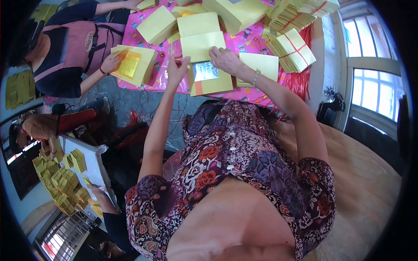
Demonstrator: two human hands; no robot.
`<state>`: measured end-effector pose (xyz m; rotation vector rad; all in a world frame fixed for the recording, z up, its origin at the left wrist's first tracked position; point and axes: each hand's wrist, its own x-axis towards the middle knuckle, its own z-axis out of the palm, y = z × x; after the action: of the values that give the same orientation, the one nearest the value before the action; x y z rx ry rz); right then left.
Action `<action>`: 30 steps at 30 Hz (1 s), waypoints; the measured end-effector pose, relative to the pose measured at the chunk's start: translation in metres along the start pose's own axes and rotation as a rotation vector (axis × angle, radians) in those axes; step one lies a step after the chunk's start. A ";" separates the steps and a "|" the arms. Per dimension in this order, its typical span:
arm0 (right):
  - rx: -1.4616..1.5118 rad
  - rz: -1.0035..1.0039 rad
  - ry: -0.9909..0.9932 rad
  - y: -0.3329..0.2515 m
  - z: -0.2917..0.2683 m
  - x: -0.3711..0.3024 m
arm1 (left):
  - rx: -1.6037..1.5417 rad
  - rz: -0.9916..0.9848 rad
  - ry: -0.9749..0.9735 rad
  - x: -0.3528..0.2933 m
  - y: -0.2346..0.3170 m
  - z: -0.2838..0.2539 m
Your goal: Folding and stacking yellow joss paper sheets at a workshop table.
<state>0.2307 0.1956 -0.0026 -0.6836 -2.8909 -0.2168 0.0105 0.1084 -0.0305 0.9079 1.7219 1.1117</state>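
Note:
A yellow paper sheet (202,43) lies angled in front of me, its near edge raised over a stack of yellow paper (217,85) with a silver foil patch (206,71). My right hand (226,60), wearing a beaded bracelet, pinches the sheet near its lower right corner. At the lower left corner is my left hand (176,71), its thumb and fingers apart, the thumb close to the paper edge. Another yellow stack (261,65) sits beside my right wrist. Beyond the sheet lies more yellow paper (198,24).
A pink patterned cloth (167,80) covers the table. Yellow bundles tied with red string (296,50) stand at the right. A co-worker's hand (111,63) holds a stack with a gold patch (129,65) at the left. People work at a white table (89,152) behind.

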 end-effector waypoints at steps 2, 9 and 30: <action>0.028 0.007 0.022 0.001 -0.001 0.004 | -0.190 -0.038 -0.005 0.004 0.003 0.003; 0.206 0.264 0.195 0.010 -0.023 0.001 | -0.391 -0.200 -0.045 0.008 0.031 0.006; 0.846 1.271 0.201 0.058 0.006 -0.180 | 0.505 0.160 -0.535 -0.009 0.041 0.156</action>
<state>0.4154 0.1707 -0.0370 -1.8337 -1.5685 0.9237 0.1628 0.1612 -0.0246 1.5185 1.5049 0.4514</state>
